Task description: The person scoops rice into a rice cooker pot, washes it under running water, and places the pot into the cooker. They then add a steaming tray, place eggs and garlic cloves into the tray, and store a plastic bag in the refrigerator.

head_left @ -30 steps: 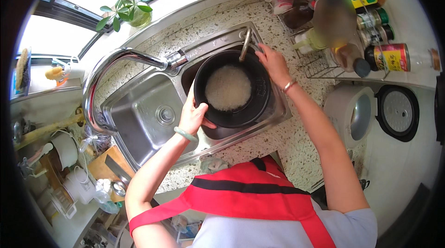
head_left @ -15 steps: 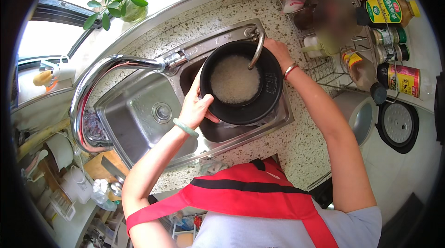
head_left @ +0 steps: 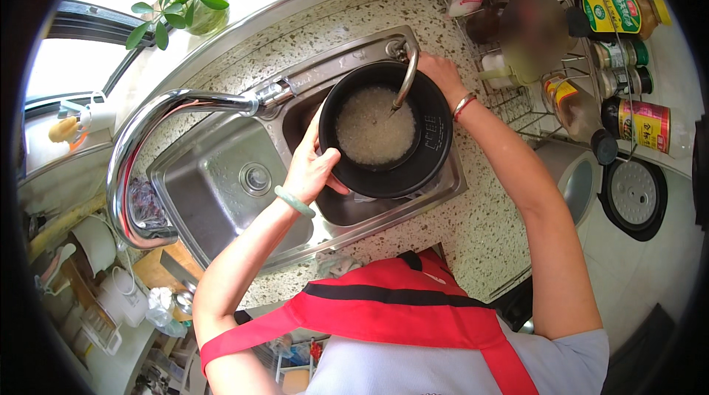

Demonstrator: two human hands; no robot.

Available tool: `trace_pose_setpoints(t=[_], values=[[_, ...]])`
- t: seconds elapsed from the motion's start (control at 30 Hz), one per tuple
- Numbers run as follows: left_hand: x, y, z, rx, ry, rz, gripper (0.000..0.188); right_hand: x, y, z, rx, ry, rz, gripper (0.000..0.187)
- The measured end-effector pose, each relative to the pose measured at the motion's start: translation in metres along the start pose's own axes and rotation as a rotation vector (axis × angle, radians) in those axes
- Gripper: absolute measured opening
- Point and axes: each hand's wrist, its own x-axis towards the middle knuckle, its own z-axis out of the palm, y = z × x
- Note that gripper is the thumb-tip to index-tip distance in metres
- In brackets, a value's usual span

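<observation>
Covering much of the right basin [head_left: 346, 210], a round black pot [head_left: 391, 182] holds rice [head_left: 369, 133], a thin metal spout [head_left: 407, 83] curving down inside its rim. The pot lies directly right of the left hand [head_left: 312, 164], whose grip is clamped on its side; being round, it shows no long axis. The right hand [head_left: 441, 76] is beyond the pot's far-right rim, near the spout's base; its fingers are hidden, so I cannot tell its grip. The speckled table [head_left: 473, 236] surrounds the basin.
</observation>
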Motion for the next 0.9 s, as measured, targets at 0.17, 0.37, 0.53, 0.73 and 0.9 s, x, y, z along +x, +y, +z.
trace_pose_setpoints(t=[0.17,0.37,0.53,0.73,0.9], values=[[0.0004,0.0,-0.0005,0.004,-0.003,-0.005,0.078,-0.0009,0.0026,0.0032,-0.022,0.021,-0.015,0.016],[0.0003,-0.0004,-0.0015,0.006,-0.007,-0.007,0.078,-0.0024,0.0028,0.0069,-0.033,0.065,-0.017,0.018],[0.0003,0.0007,-0.001,-0.006,-0.007,-0.002,0.078,-0.0052,-0.0036,0.0011,0.041,0.102,0.012,0.025],[-0.0013,0.0069,0.0018,-0.017,0.007,-0.048,0.082,-0.0067,-0.0008,0.0043,0.07,0.146,0.001,0.033],[-0.0003,0.0019,-0.001,0.006,0.011,-0.028,0.079,-0.0065,0.0022,0.0104,0.058,0.136,-0.008,0.033]])
